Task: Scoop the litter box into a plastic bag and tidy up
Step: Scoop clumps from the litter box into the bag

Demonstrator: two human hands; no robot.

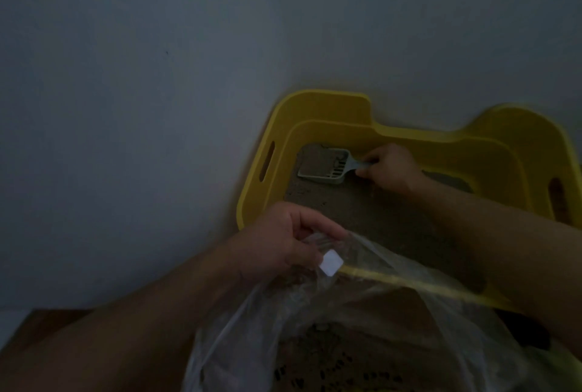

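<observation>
Head view, dim light, plain wall behind. Left hand [277,243] low and left of centre, fingers pinched shut on the rim of the clear bag [362,322], lifting that edge so the mouth gapes toward the box; a small white tag [330,262] sits at the pinch. Dark clumps already lie in the bag's bottom, so some scooping looks done. Bag hangs just in front of the near rim of the box, likely to keep the carry short and spills inside.

Yellow box [330,108] stands in the corner against the wall, handle slot on its left side. Grey litter [362,212] covers the floor, rough and uneven.

Scoop [324,168], pale, slotted, lies low in the far left corner of the box, its pan loaded with litter. Right hand [390,168] reaches across the box, fingers closed round the scoop handle, arm stretched over the litter. Judged step: sifting or lifting a load, bag held ready to receive it
</observation>
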